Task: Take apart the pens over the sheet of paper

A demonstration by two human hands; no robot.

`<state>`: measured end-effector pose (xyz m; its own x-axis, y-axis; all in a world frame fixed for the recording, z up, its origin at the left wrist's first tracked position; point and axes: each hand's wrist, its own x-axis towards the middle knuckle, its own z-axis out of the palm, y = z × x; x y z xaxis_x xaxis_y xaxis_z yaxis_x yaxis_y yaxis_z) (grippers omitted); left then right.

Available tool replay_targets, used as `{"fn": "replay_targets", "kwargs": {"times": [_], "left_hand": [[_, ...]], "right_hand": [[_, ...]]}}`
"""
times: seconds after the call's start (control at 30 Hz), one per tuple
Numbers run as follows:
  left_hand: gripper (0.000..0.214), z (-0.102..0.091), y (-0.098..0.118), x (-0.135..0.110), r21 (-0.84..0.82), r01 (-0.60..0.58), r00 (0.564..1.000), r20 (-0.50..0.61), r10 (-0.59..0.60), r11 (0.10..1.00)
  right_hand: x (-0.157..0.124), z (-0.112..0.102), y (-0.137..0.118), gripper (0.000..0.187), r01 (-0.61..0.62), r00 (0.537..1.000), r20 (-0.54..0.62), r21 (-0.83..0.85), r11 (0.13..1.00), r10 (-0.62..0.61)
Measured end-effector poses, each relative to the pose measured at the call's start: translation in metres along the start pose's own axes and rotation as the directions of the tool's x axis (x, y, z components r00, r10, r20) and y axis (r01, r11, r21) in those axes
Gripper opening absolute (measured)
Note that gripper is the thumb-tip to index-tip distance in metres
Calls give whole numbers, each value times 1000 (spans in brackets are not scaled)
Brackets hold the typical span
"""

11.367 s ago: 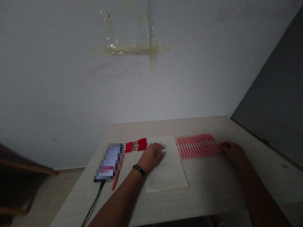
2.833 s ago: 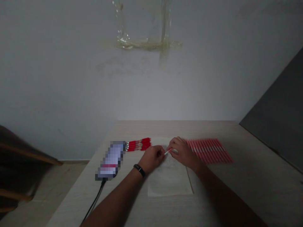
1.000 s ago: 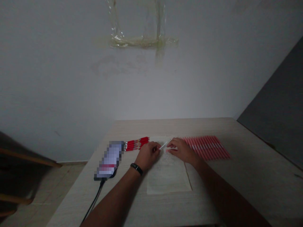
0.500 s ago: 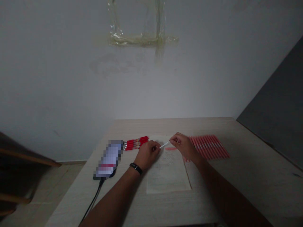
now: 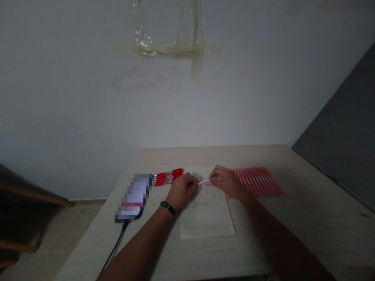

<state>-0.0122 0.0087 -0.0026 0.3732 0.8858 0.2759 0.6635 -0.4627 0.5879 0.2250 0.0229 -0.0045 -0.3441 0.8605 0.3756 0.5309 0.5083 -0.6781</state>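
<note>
Between my two hands runs a thin white stick (image 5: 203, 182) that looks like a pen refill. The fingertips of my left hand (image 5: 185, 188) pinch its left end, and those of my right hand (image 5: 224, 180) pinch the other end. Just under the right fingers a pale red pen barrel (image 5: 208, 184) lies on a whitish sheet (image 5: 208, 222) with faint marks. Beside my left hand is a small group of red pens (image 5: 164, 178) with silvery ends. To the right, close to my right hand, several pale red pens (image 5: 259, 181) lie side by side in a row.
A phone (image 5: 134, 199) with a blurred screen rests at the left of the wooden table (image 5: 205, 257), its black cable (image 5: 115, 248) running toward me. Behind the table rises a wall (image 5: 211, 117) with strips of tape (image 5: 170, 50). Brown wooden furniture (image 5: 35, 191) stands at far left.
My right hand has moved slightly down and left along the white stick, so less of it shows between the hands. My left hand has stayed almost still.
</note>
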Motion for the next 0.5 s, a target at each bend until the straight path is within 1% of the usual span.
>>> {"fn": "replay_targets", "kwargs": {"times": [0.13,0.2,0.3,0.4,0.5], "left_hand": [[13,1,-3,1,15,59,997,-40,-58,998],[13,1,-4,2,6,76,996,-53,-76,997],[13,2,-5,2,-4,90,994,-62,-90,996],[13,2,-6,2,-8,94,993,-66,-94,996],[13,2,-6,2,-15,99,992,-72,-100,995]], "right_hand": [[3,-3,13,6,-3,998,-68,-72,997,-2],[3,-5,17,7,2,998,-65,-91,996,-8],[1,-5,17,7,49,999,25,-94,994,-47],[-1,-4,14,7,101,989,121,-86,991,-90],[-3,-2,13,7,125,980,171,-111,986,-105]]}}
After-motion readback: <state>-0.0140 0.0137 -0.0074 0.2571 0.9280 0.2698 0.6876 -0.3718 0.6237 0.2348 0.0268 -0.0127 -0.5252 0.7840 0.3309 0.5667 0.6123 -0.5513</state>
